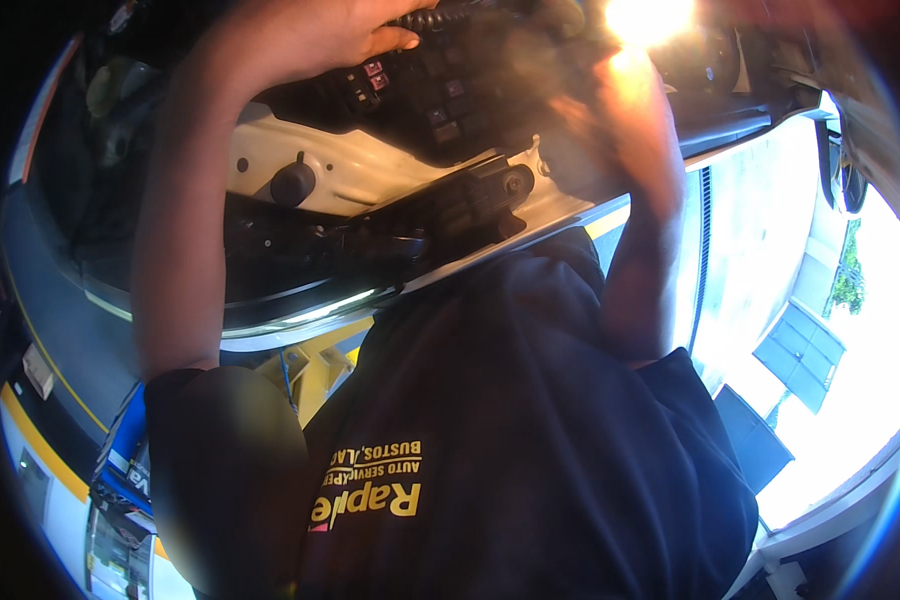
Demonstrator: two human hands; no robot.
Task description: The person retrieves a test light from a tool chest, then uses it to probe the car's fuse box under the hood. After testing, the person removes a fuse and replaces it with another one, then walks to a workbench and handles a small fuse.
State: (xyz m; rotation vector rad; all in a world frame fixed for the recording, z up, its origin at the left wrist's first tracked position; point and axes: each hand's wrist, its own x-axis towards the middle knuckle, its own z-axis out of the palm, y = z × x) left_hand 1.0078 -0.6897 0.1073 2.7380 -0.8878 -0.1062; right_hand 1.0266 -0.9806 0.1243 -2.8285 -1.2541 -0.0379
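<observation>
My left hand reaches into an engine bay at the top edge of the view, its fingers partly cut off. A black corrugated tube runs in between the thumb and fingers, which look closed around it. Just below lies an open fuse box with red fuses and dark relays. To the right of that box, my right hand is smeared by motion and washed out by a bright lamp. Whether it holds anything cannot be seen.
A cream body panel with a round black rubber stop crosses the bay's near side. Beside it sits a black latch-like bracket. A yellow metal stand shows below the car's edge. Bright daylight fills the right side.
</observation>
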